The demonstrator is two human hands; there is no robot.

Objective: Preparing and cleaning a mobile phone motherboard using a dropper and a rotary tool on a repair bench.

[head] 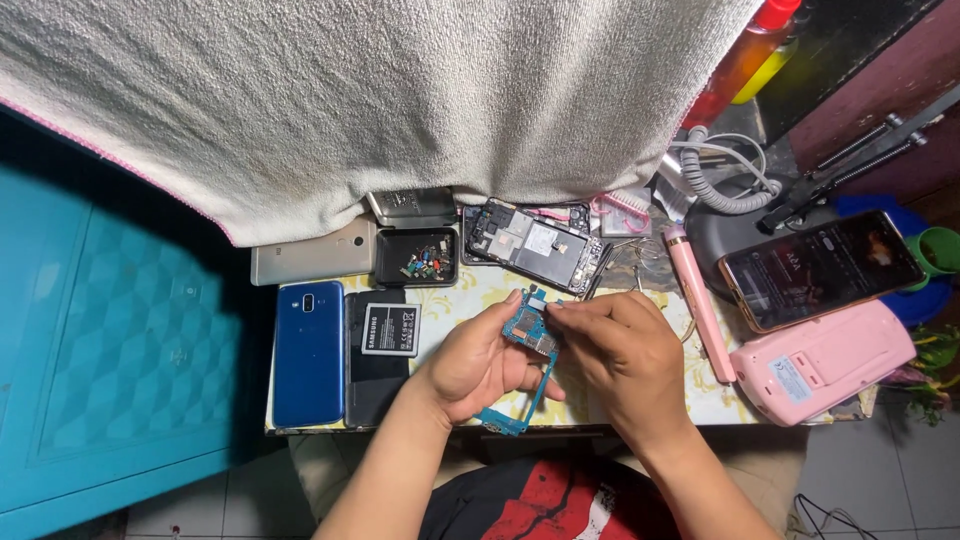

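A: Hands first. What's the left hand [478,362] got?

B: It's closed round a blue circuit board [528,332], fingers curled under it, thumb on the near side. The board is held up above the near edge of the table [700,395], about the middle, with a thin blue arm running down toward the person's lap.

A: Right hand [620,350]?

B: Fingers pinched together at the top of the same board, fingertips [556,311] touching it. Can't tell if there's anything tiny between them.

A: Around it?

B: Just beyond the hands, an opened phone [533,245] with its insides showing. Left of that, a small black tray [417,257] with loose small parts in it. Near left: a blue phone [309,352] lying back-up, and beside it a black phone with a battery [390,329] on top. A silver phone [313,254] sits behind the blue one.

A: Right side?

B: Pink stick-shaped tool [698,312] lying lengthwise, a pink case [822,361] at the near right, and a phone with a lit screen [820,268] propped behind it. A coiled grey cord [712,182] is further back.

A: Top of frame?

B: A big white towel [380,90] hangs over the far part of the table.
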